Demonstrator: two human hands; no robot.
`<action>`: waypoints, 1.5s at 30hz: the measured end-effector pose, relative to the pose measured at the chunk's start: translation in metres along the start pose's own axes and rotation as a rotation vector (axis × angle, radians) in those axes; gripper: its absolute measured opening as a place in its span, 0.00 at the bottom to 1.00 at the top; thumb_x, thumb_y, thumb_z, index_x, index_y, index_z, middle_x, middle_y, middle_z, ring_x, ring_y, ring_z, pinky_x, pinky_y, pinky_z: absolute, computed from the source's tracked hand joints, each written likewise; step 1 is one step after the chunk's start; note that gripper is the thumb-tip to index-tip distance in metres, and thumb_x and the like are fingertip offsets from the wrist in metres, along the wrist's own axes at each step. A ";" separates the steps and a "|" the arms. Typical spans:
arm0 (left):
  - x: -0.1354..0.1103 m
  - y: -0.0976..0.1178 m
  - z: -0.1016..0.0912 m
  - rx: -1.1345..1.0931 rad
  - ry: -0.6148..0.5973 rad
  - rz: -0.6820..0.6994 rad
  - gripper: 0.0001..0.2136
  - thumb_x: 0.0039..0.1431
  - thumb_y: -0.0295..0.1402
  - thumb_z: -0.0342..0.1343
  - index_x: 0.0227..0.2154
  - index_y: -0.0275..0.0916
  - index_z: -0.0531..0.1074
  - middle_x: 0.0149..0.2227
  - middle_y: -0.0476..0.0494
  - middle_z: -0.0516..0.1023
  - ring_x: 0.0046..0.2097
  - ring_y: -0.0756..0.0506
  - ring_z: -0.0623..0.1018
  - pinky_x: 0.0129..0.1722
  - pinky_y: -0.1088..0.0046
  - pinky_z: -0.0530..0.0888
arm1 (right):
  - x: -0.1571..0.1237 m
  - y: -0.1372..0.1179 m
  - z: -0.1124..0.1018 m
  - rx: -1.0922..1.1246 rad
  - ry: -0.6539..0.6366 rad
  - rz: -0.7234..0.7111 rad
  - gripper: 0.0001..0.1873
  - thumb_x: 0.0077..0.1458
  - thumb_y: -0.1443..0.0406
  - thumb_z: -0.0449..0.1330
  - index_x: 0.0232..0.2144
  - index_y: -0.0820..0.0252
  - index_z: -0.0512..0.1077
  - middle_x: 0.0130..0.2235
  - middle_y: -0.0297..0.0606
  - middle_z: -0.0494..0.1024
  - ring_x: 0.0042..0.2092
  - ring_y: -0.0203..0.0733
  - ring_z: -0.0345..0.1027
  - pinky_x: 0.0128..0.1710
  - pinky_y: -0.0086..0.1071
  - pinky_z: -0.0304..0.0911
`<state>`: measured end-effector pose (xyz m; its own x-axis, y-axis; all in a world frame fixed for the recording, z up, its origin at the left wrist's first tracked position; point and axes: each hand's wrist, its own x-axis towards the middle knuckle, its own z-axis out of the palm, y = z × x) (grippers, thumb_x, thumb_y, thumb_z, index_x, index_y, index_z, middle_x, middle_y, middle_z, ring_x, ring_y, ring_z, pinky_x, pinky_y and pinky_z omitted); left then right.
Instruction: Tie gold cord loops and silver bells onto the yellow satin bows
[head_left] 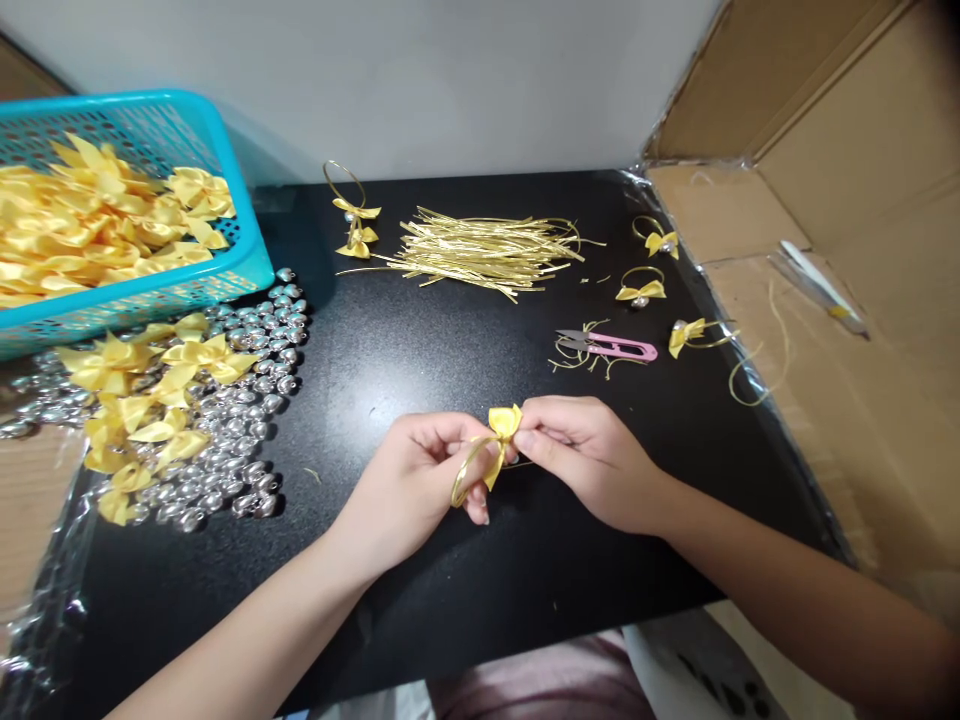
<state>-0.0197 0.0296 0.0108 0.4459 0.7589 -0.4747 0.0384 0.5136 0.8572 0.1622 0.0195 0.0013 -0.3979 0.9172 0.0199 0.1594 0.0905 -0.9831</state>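
Between my hands, above the front of the black table, is a yellow ribbon bow with a loop of gold cord. My left hand is closed on the bow and cord, with the thumb pressed over the loop. The fingers of my right hand are pinched together at the bow's right side. What exactly they grip there is hidden, though a thin cord end runs out just below them. A bit of something shiny shows by the fingertips, too small to make out.
A blue basket of yellow bows stands at the left. Silver bells or beads and loose bows lie before it. Gold cords are heaped at the back. Pink thread snips and finished bows lie right; cardboard walls the right side.
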 end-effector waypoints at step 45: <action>0.000 -0.001 -0.002 0.042 0.042 0.099 0.13 0.55 0.36 0.60 0.19 0.35 0.72 0.14 0.53 0.72 0.16 0.56 0.71 0.19 0.85 0.66 | 0.000 0.008 0.008 0.366 0.136 0.184 0.04 0.55 0.66 0.60 0.29 0.60 0.71 0.27 0.32 0.73 0.30 0.34 0.68 0.34 0.29 0.66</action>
<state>-0.0213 0.0300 0.0098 0.4117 0.8214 -0.3947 0.0343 0.4189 0.9074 0.1562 0.0169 -0.0081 -0.2666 0.9501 -0.1623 -0.1238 -0.2007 -0.9718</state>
